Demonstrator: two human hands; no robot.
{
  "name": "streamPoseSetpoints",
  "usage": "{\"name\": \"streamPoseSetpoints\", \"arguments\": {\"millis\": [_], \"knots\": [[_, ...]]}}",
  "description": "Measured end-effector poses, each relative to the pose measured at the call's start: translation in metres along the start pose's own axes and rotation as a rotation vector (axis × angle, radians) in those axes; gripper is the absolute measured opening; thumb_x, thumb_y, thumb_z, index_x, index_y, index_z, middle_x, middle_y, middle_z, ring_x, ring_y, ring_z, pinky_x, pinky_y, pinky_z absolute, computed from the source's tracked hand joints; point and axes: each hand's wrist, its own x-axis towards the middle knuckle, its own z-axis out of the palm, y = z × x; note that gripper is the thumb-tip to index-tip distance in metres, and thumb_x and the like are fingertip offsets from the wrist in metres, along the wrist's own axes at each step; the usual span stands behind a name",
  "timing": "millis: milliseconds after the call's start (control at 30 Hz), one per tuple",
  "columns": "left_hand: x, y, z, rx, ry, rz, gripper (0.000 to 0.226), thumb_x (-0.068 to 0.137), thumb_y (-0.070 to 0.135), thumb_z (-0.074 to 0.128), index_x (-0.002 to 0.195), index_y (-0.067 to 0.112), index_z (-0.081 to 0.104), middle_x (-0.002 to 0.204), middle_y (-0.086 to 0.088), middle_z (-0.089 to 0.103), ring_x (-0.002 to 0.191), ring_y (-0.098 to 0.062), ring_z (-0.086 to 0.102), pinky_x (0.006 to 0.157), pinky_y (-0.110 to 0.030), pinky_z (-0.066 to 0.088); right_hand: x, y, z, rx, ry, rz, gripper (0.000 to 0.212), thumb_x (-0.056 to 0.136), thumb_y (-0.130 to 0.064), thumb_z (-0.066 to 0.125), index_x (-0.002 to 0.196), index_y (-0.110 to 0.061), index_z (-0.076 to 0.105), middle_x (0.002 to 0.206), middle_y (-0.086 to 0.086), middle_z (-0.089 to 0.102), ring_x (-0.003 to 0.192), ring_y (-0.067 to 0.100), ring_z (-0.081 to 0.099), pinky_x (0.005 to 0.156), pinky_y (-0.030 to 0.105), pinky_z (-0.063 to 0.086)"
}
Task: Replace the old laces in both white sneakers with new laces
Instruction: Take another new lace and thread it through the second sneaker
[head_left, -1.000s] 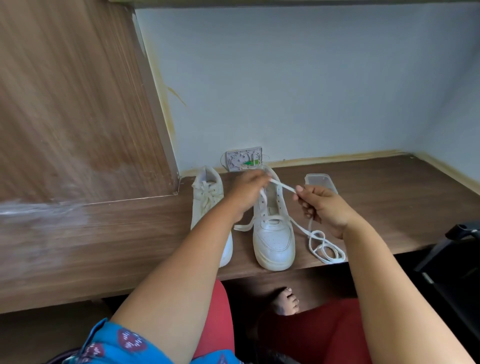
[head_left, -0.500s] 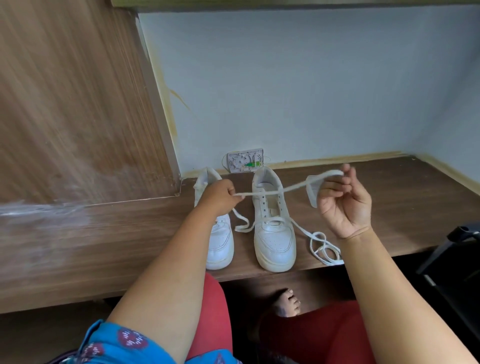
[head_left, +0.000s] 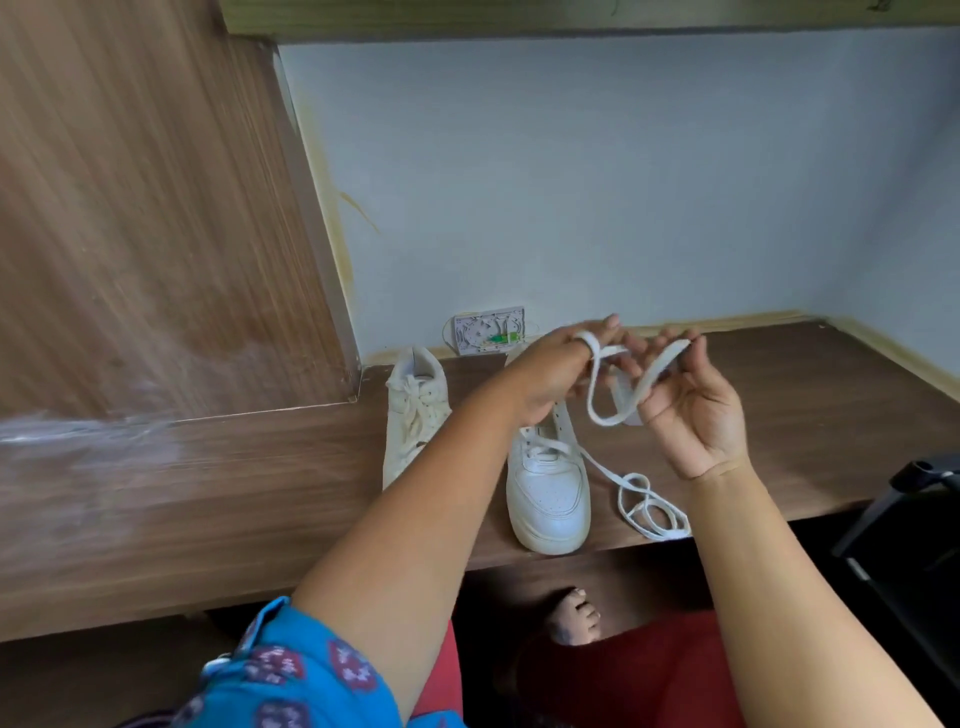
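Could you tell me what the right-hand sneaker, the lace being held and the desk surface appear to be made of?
Right sneaker: smooth leather or synthetic, slight sheen, perforated toe.
Lace: flat woven fabric, matte, hangs limp in a loop.
Desk: probably wood-grain laminate, dark brown streaking with faint shine.

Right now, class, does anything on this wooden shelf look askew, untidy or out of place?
Yes. A loose lace trails from the right sneaker and lies tangled at the shelf edge, nearly hanging over. The left sneaker remains laced. Both hands hold another lace looped in the air.
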Motion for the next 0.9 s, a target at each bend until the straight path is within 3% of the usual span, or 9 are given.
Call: {"name": "streamPoseSetpoints", "arguments": {"millis": [67, 133, 200, 267, 333, 400, 533, 633, 900], "knots": [[0.012, -0.002, 0.001, 0.079, -0.040, -0.017, 0.037, 0.096, 0.040, 0.056, 0.129, 0.025, 0.050, 0.084, 0.004, 0.068, 0.074, -0.013, 0.058, 0.071, -0.030, 0.050, -0.004, -0.013, -0.001, 0.154, -0.084, 0.003, 0.011, 0.091, -0.011, 0.062, 0.097, -0.008, 0.070, 0.095, 0.004, 0.069, 0.093, 0.019, 0.066, 0.084, 0.033, 0.055], [0.018, -0.018, -0.012, 0.495, -0.048, -0.064, 0.081, 0.084, 0.040, 0.073, 0.148, 0.027, 0.026, 0.103, -0.003, 0.066, 0.095, -0.020, 0.063, 0.076, -0.032, 0.051, -0.006, -0.023, -0.002, 0.098, -0.092, 0.000, 0.015, 0.092, -0.014, 0.061, 0.104, -0.013, 0.070, 0.088, -0.003, 0.065, 0.086, 0.012, 0.061, 0.080, 0.025, 0.052], [0.019, -0.033, -0.032, 0.811, -0.046, -0.108, 0.089, 0.077, 0.035, 0.081, 0.149, 0.021, 0.030, 0.117, -0.007, 0.063, 0.111, -0.024, 0.060, 0.080, -0.026, 0.046, -0.005, -0.026, -0.001, -0.034, -0.061, -0.008, 0.020, 0.092, -0.019, 0.056, 0.107, -0.018, 0.070, 0.079, -0.007, 0.059, 0.079, 0.007, 0.057, 0.077, 0.020, 0.050], [0.018, -0.041, -0.053, 0.776, 0.130, -0.123, 0.054, 0.078, 0.027, 0.080, 0.127, 0.018, 0.057, 0.103, 0.000, 0.064, 0.107, -0.023, 0.062, 0.081, -0.025, 0.047, -0.005, -0.017, 0.005, -0.241, 0.010, 0.006, 0.026, 0.093, -0.018, 0.048, 0.105, -0.019, 0.071, 0.075, -0.006, 0.054, 0.068, 0.003, 0.053, 0.066, 0.014, 0.047], [0.017, -0.046, -0.070, 0.712, 0.418, -0.111, 0.017, 0.082, 0.026, 0.073, 0.093, 0.016, 0.064, 0.092, -0.001, 0.066, 0.095, -0.025, 0.066, 0.083, -0.034, 0.054, -0.002, -0.001, 0.009, -0.672, 0.072, 0.015, 0.022, 0.093, -0.011, 0.051, 0.102, -0.017, 0.071, 0.074, -0.004, 0.055, 0.059, 0.002, 0.051, 0.055, 0.012, 0.042], [0.018, -0.052, -0.072, 0.771, 0.536, -0.158, 0.025, 0.084, 0.034, 0.069, 0.077, 0.013, 0.059, 0.082, -0.006, 0.070, 0.081, -0.026, 0.070, 0.076, -0.035, 0.056, 0.000, 0.023, 0.010, -1.142, 0.078, 0.063, 0.014, 0.089, -0.009, 0.065, 0.103, -0.013, 0.066, 0.068, -0.003, 0.063, 0.057, 0.004, 0.057, 0.055, 0.014, 0.045], [0.011, -0.064, -0.047, 0.769, 0.421, -0.360, 0.038, 0.075, 0.044, 0.074, 0.085, 0.008, 0.066, 0.082, -0.006, 0.071, 0.062, -0.019, 0.071, 0.063, -0.032, 0.061, -0.001, 0.063, -0.005, -1.567, 0.195, 0.130, 0.013, 0.075, -0.015, 0.082, 0.078, -0.012, 0.069, 0.068, 0.000, 0.072, 0.064, 0.008, 0.067, 0.069, 0.022, 0.056], [0.012, -0.068, -0.041, 0.791, 0.416, -0.346, 0.035, 0.078, 0.039, 0.068, 0.086, 0.005, 0.070, 0.076, -0.008, 0.073, 0.060, -0.019, 0.071, 0.066, -0.036, 0.062, -0.001, 0.076, -0.015, -1.747, 0.182, 0.162, 0.011, 0.080, -0.006, 0.070, 0.080, -0.017, 0.071, 0.074, -0.003, 0.073, 0.077, 0.012, 0.070, 0.080, 0.030, 0.057], [0.007, -0.069, -0.049, 0.443, 0.383, -0.378, 0.021, 0.082, 0.010, 0.062, 0.088, -0.009, 0.067, 0.075, -0.020, 0.072, 0.070, -0.029, 0.073, 0.082, -0.041, 0.059, 0.001, 0.088, -0.020, -1.938, 0.186, 0.029, 0.009, 0.085, -0.014, 0.070, 0.094, -0.012, 0.072, 0.092, 0.002, 0.061, 0.076, 0.013, 0.059, 0.061, 0.004, 0.036]]}}
